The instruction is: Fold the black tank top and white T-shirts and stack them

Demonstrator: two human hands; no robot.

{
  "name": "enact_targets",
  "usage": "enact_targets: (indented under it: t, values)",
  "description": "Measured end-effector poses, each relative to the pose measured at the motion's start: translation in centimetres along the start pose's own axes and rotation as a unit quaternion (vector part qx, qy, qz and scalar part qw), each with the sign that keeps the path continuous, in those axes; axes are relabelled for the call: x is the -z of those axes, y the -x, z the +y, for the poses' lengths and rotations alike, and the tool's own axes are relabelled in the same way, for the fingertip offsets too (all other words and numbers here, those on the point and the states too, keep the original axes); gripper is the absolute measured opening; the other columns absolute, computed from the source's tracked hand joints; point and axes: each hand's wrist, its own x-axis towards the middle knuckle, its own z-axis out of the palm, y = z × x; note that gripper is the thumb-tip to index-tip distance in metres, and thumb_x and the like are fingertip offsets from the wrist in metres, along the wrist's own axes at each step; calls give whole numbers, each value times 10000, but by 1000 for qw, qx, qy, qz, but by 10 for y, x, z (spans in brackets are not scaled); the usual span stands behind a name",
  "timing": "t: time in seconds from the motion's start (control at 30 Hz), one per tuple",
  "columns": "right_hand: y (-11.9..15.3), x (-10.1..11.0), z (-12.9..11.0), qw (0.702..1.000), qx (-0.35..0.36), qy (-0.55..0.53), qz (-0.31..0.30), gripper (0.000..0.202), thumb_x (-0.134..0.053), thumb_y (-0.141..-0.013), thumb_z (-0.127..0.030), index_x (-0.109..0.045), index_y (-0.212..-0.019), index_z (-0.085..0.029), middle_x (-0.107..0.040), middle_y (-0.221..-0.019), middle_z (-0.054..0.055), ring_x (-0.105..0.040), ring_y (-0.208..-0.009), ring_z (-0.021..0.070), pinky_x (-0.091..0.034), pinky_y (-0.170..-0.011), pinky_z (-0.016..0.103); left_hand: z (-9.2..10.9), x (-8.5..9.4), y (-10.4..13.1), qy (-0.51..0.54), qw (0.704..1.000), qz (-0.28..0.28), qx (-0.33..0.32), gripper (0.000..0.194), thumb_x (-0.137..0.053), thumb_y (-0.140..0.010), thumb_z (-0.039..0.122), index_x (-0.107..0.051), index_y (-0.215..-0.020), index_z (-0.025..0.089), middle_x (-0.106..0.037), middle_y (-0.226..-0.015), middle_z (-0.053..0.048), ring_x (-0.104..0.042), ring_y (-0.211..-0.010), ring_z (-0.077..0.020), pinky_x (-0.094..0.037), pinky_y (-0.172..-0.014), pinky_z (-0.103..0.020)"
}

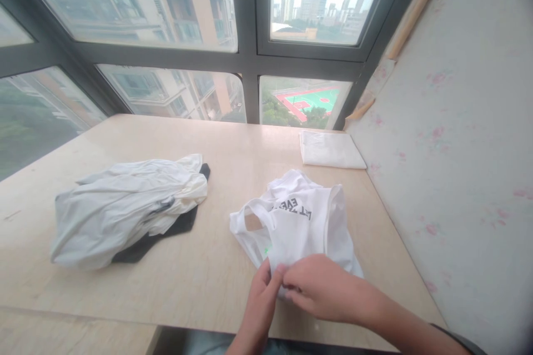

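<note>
Garment [302, 233] pinched at lower centre

Its near edge is gripped by the left hand [263, 293] and the right hand [315, 287], fingers of both closed on it. Pale cloth [112, 211] is heaped at the left.

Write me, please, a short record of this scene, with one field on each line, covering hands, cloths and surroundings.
Grip: left hand and right hand close together, both closed on the near part of the white garment
Print: dark lettering, upside down to the person
To the left: crumpled pale garment, dark fabric showing from under it
Far right: folded white cloth, lying flat
Surface: pale tabletop
Surroundings: dark window frame; flowered wall
Outside: buildings, sports court
</note>
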Motion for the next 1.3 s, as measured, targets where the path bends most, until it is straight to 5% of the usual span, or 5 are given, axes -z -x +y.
enact_targets:
  t: [0.2, 0.5, 0.77, 0.97, 1.3]
  values:
    - [-93, 55, 7, 975, 105, 174, 89, 256, -534, -933, -177, -624, -1173, -174, -647, -1196, 114, -585, -1107, 241, -472, -858, 339, -12, 9, 2, -47, 998, 28, 6, 597, -706, -787, 557, -630, -1234, 170, -664, -1303, -126, -593, -1227, -319, -461, -1049, -387]
    - [-214, 45, 43, 965, 125, 225, 43, 339, -649, -844, -244, -679, -1175, -174, -611, -1317, 132, -519, -1255, 310, -482, -979, 465, -24, 11, 21, -178, 984, -17, 9, 694, -651, -786, 596, -615, -1329, 166, -605, -1397, -135, -526, -1324, -332, -384, -1142, -394]
    - [-139, 137, 88, 929, 104, -51, 351, 481, -425, -627, 14, -751, -896, -216, -725, -1143, 32, -582, -1214, 204, -429, -1092, 411, 20, 80, 2, -245, 967, 31, -64, 489, -574, -870, 568, -696, -1140, 179, -742, -1043, -93, -671, -976, -279, -521, -862, -338]
    - [-41, 174, 86, 939, 45, -173, 295, 307, -458, -737, -124, -740, -812, -218, -742, -981, 29, -629, -1086, 225, -478, -912, 357, 75, 124, -36, -268, 933, 163, -175, 391, -565, -883, 559, -682, -961, 193, -698, -852, -21, -616, -808, -199, -458, -711, -259]
    - [15, 184, 60, 944, -88, -203, 247, 508, -557, -852, -687, -597, -834, -181, -583, -778, 16, -513, -679, 134, -379, -585, 246, 173, 104, -65, -425, 791, 273, -344, 344, -449, -961, 495, -580, -828, 206, -485, -626, 37, -435, -611, -132, -333, -625, -250]
